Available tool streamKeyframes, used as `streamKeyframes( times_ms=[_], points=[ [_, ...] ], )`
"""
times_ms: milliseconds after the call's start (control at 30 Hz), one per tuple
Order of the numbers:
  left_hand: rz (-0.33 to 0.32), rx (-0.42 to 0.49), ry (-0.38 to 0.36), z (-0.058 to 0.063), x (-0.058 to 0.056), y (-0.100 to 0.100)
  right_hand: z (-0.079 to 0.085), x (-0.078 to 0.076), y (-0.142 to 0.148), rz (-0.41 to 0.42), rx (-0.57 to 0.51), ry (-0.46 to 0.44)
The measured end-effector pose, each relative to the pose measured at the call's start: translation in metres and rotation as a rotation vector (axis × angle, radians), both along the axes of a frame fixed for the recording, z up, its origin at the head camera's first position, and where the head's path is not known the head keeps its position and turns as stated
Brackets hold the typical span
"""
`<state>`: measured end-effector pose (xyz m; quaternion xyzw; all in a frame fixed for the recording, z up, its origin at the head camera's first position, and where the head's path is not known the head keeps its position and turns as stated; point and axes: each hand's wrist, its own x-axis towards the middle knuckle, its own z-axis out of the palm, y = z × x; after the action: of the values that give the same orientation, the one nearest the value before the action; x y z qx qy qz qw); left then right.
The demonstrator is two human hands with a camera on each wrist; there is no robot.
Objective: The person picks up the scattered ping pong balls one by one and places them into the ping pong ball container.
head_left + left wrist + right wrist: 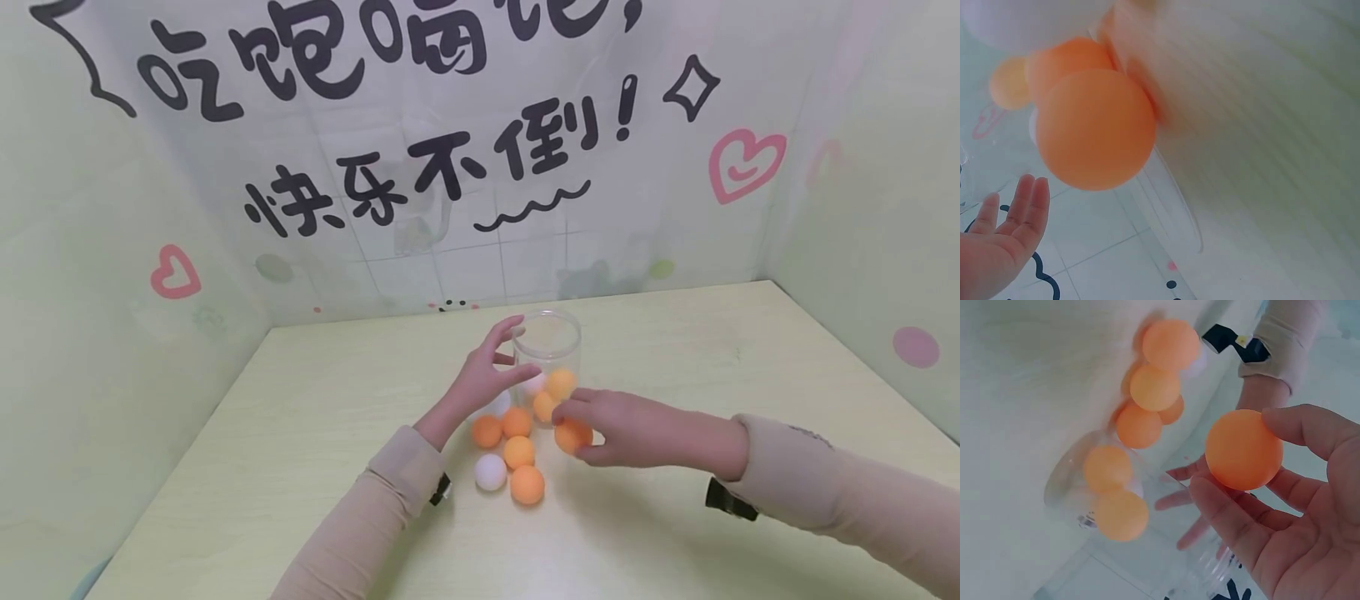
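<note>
My right hand [637,429] pinches an orange ping-pong ball [1244,450] between thumb and fingers, in front of the clear jar [568,354]. The jar stands upright, with two orange balls and a white one visible at its bottom. To the jar's left is my left hand [483,379], its fingers and thumb spread close to the wall; whether they touch it I cannot tell. Loose on the table in front of the jar lie several orange balls [527,484] and a white ball [491,472]. Another pale ball [498,406] is partly hidden behind the left wrist.
The pale wooden table [322,392] backs onto a curtain [300,275] with black lettering and pink hearts. Pale walls rise at both sides. Small black devices [731,500] sit under both cuffs.
</note>
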<state>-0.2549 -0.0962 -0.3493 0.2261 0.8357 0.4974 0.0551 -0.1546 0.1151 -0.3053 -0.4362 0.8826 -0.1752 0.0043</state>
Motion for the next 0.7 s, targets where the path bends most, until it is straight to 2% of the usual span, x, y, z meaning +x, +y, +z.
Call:
streamKeyframes(
  times_ms=[100,233,700],
  points=[
    [0.003,0.001,-0.003,0.001,0.001,0.0,0.011,-0.003,0.002,-0.011,-0.03,0.021],
    [-0.002,0.009,0.002,0.001,0.001,0.0,0.023,-0.007,0.003,-0.044,-0.043,0.005],
    [-0.006,0.008,-0.001,0.002,0.002,-0.001,0.05,-0.018,0.003,-0.117,-0.04,-0.011]
  ],
)
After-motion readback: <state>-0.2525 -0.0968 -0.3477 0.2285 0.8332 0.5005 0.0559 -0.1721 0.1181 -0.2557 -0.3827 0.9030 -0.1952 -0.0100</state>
